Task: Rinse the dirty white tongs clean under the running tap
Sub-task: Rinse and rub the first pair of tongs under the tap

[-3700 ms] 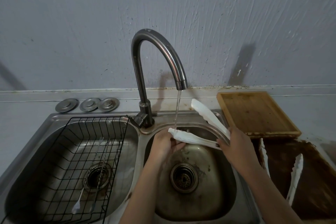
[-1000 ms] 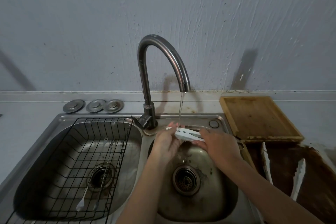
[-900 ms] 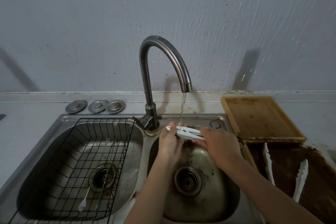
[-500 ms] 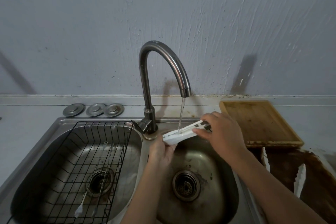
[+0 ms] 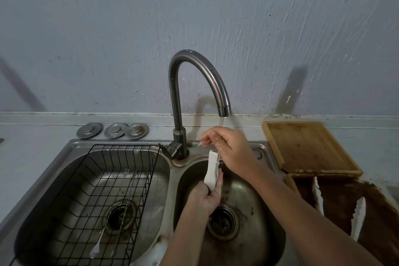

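- Tongs (image 5: 212, 170), lying near-level half a second ago, are now standing upright over the right basin (image 5: 248, 244).
- Left hand (image 5: 206, 197): fingers are clamping the lower end.
- Right hand (image 5: 230, 150): fingers are pinching the top; water is striking the knuckles, so shifting the tongs under the tap (image 5: 224, 110) would be rinsing better.

The right sink bowl (image 5: 254, 244) is crowded: the right hand (image 5: 231, 149) sits directly under the tap spout (image 5: 224, 110), close beneath it, and the left hand (image 5: 207, 197) holds the tongs (image 5: 212, 170) upright just below, above the drain (image 5: 222, 222). The tap's upright pipe (image 5: 176, 103) and lever (image 5: 166, 151) block the divider between the bowls. The left bowl is covered by a black wire rack (image 5: 103, 190), with long utensils (image 5: 121, 201) lying under it. Three metal discs (image 5: 112, 130) sit on the tabletop (image 5: 32, 142) behind the rack; the tabletop left of them is open. To the right, a wooden board (image 5: 306, 149) and a stained tray (image 5: 345, 205) holding another pair of tongs (image 5: 358, 216) fill the surface.
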